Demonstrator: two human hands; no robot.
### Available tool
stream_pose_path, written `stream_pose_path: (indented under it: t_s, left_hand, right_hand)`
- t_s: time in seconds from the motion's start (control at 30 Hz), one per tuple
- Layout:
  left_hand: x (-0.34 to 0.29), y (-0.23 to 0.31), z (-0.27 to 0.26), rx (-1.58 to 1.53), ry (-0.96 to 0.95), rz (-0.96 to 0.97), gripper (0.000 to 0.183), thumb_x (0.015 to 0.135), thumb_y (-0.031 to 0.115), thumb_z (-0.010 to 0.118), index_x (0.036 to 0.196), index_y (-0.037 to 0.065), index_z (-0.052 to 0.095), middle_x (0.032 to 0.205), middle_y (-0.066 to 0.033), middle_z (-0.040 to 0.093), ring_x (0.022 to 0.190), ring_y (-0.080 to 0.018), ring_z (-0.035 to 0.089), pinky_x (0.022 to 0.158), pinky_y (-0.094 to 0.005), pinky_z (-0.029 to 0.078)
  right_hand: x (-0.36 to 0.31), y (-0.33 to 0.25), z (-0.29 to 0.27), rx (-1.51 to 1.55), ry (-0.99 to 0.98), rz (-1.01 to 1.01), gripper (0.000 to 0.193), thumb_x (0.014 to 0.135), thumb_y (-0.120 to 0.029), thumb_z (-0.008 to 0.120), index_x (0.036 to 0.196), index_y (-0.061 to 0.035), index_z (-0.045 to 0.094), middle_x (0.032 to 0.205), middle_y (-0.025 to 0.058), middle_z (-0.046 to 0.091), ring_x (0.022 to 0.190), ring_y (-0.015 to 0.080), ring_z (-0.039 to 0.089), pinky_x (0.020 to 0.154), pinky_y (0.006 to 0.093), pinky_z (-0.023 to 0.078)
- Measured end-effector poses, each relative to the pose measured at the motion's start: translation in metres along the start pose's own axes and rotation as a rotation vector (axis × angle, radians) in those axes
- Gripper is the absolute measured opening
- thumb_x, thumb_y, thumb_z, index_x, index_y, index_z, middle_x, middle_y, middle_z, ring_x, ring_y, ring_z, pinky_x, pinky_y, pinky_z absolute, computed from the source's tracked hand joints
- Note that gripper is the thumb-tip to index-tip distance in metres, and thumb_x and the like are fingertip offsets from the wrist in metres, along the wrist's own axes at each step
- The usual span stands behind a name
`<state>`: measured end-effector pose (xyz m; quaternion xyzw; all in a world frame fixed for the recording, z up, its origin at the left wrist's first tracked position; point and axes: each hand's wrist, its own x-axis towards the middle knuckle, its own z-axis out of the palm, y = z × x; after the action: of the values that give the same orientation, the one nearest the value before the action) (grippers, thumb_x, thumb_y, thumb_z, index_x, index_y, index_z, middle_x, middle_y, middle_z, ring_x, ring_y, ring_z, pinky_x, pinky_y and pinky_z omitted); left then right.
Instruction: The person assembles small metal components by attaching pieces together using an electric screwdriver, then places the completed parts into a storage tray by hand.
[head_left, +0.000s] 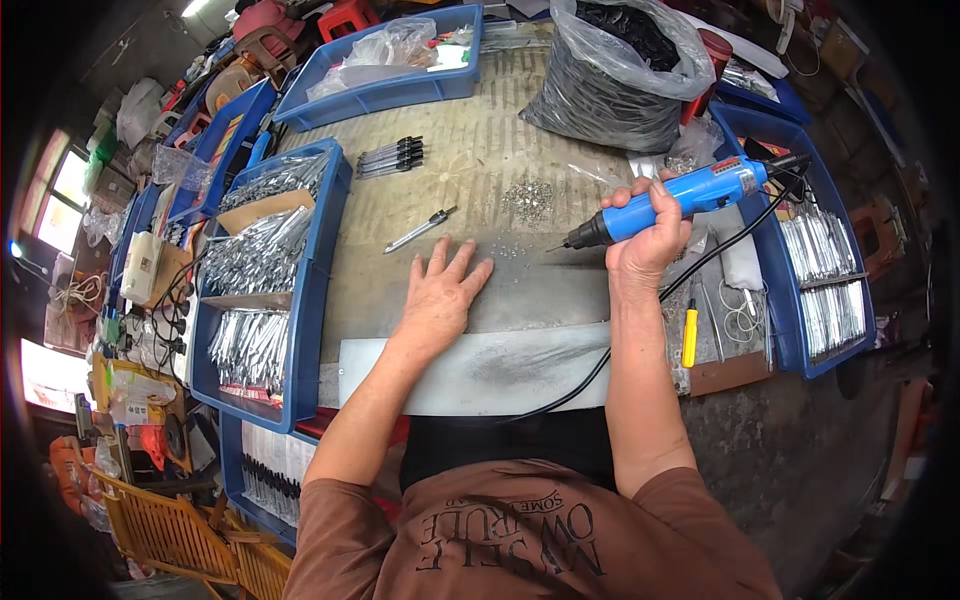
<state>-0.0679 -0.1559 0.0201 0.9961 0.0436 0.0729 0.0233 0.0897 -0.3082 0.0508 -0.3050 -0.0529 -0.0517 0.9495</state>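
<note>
Workbench: a pale, worn top (470,130), its middle smudged dark around the hands.
Blue parts bin: off to the left (318,300), heaped with silver metal strips; its far side is out of my sight.
Plastic bag: clear and bulky (600,110), at the far right; dark stuff fills it, and I can't make out what.
Electric screwdriver: blue, black-nosed (690,193), aimed leftward across the bench, nose a little lower than its tail.
Right hand: wrapped firmly round the driver's body (648,235), its palm side hidden.
Left hand: palm down on the bench (440,295), fingers straight and somewhat spread, gripping nothing I can see; what's under the palm I can't tell.
Metal strip: lone, black-ended (420,231), just beyond the left fingertips and much nearer that hand than the right. Its long axis slants near-left to far-right, black end farthest.
Small metal bits: piled (528,200) far of the driver's nose, too tiny to identify.
Driver bit: thin (557,248), apart from the strip; its tip fades into the smudge.
</note>
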Motion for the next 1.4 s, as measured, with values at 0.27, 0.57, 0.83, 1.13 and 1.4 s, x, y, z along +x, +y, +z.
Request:
stream_pose_path:
  t_s: [0.27, 0.57, 0.83, 1.13, 1.4]
  left_hand:
    - [-0.008, -0.005, -0.001, 0.019, -0.024, -0.026, 0.048, 0.070, -0.005, 0.043, 0.115, 0.010, 0.053, 0.131, -0.0133, 0.038, 0.124, -0.0361, 0.028, 0.096, -0.0540, 0.027]
    - [-0.015, -0.011, 0.002, -0.043, 0.037, -0.070, 0.047, 0.069, -0.008, 0.042, 0.111, 0.006, 0.055, 0.127, -0.0146, 0.042, 0.122, -0.0366, 0.031, 0.097, -0.0501, 0.027]
    - [-0.018, -0.011, 0.001, -0.061, 0.056, -0.077, 0.047, 0.068, -0.008, 0.043, 0.111, 0.008, 0.056, 0.127, -0.0145, 0.043, 0.121, -0.0375, 0.032, 0.095, -0.0490, 0.029]
    - [-0.022, -0.004, -0.003, -0.005, -0.003, -0.035, 0.047, 0.069, -0.005, 0.044, 0.112, 0.011, 0.056, 0.129, -0.0134, 0.041, 0.123, -0.0367, 0.030, 0.096, -0.0533, 0.027]
    - [-0.026, -0.006, -0.003, 0.014, 0.009, -0.041, 0.048, 0.069, -0.004, 0.045, 0.113, 0.014, 0.056, 0.129, -0.0131, 0.040, 0.123, -0.0365, 0.029, 0.095, -0.0555, 0.026]
  right_hand:
    - [0.000, 0.000, 0.001, 0.004, 0.003, 0.004, 0.033, 0.071, -0.009, 0.052, 0.100, -0.0007, 0.039, 0.069, 0.0110, 0.048, 0.051, 0.0196, 0.050, 0.047, 0.0360, 0.046]
    - [0.000, -0.001, 0.000, 0.002, 0.000, 0.006, 0.032, 0.072, -0.009, 0.052, 0.100, -0.0012, 0.039, 0.070, 0.0106, 0.048, 0.051, 0.0194, 0.050, 0.047, 0.0354, 0.046]
    - [0.000, -0.001, 0.001, -0.009, 0.000, 0.007, 0.033, 0.072, -0.009, 0.053, 0.100, -0.0015, 0.039, 0.069, 0.0101, 0.048, 0.051, 0.0195, 0.051, 0.047, 0.0350, 0.046]
    - [0.000, -0.001, 0.000, 0.005, 0.009, 0.010, 0.031, 0.071, -0.010, 0.053, 0.098, -0.0017, 0.041, 0.069, 0.0103, 0.048, 0.051, 0.0194, 0.051, 0.047, 0.0353, 0.046]
    - [0.000, -0.001, 0.001, 0.013, 0.004, 0.018, 0.031, 0.070, -0.009, 0.053, 0.098, -0.0023, 0.040, 0.069, 0.0105, 0.048, 0.051, 0.0195, 0.050, 0.047, 0.0352, 0.046]
